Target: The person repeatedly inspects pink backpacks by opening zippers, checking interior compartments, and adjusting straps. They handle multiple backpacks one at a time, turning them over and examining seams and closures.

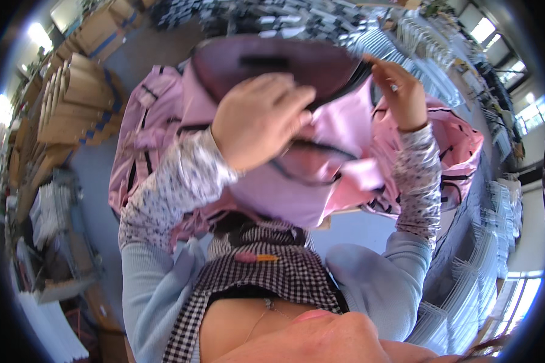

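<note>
A large pink backpack [297,196] lies in front of me. Its dark-lined top flap [272,66] is raised at the far side, with a black strip on the lining. My left hand [263,121] is over the backpack, just in front of the flap. Motion smears its fingers, and whether they hold anything cannot be made out. My right hand [401,91] is at the flap's right edge, its fingers stretched out and the fingertips close to or touching the rim. Below my left hand, a dark-edged front pocket [312,163] is blurred.
Another pink bag [460,142] stands gaping on the right, and more pink bags [148,115] lie on the left. Cardboard boxes [75,100] are stacked at left. Bundles of pale wire-like racks [487,242] line the right side. Dark and light pieces [272,21] are piled at the back.
</note>
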A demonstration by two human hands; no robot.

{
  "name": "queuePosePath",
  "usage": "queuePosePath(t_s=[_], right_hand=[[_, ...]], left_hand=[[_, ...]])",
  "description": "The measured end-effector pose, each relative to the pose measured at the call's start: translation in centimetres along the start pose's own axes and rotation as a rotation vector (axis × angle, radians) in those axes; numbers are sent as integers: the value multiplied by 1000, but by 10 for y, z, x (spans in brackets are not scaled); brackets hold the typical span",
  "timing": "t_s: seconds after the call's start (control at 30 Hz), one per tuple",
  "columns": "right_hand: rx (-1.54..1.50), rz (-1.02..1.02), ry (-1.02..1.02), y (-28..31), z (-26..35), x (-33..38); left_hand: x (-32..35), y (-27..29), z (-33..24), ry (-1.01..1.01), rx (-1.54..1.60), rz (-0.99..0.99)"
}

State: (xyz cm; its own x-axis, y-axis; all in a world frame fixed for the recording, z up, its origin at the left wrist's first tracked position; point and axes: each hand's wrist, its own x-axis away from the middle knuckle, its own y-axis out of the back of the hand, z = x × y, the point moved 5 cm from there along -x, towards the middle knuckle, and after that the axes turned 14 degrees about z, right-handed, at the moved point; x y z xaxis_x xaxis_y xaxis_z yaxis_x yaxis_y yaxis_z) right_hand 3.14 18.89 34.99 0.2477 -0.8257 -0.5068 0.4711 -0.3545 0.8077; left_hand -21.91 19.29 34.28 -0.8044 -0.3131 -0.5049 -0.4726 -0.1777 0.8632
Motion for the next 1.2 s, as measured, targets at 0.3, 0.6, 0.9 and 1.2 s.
queuePosePath(t_s=[0.3, 0.6, 0.9, 1.2], right_hand=[[-461, 418, -592, -223, -212, 113], [-188, 409, -74, -340, 59, 139], [-145, 213, -154, -275, 42, 107], [-257, -74, -158, -167, 95, 67]], left_hand=[[252, -209, 161, 925, 443, 44], [347, -348, 20, 1369, 2307, 29], [227, -303, 77, 1300, 1732, -285], [125, -333, 39, 593, 2230, -334]])
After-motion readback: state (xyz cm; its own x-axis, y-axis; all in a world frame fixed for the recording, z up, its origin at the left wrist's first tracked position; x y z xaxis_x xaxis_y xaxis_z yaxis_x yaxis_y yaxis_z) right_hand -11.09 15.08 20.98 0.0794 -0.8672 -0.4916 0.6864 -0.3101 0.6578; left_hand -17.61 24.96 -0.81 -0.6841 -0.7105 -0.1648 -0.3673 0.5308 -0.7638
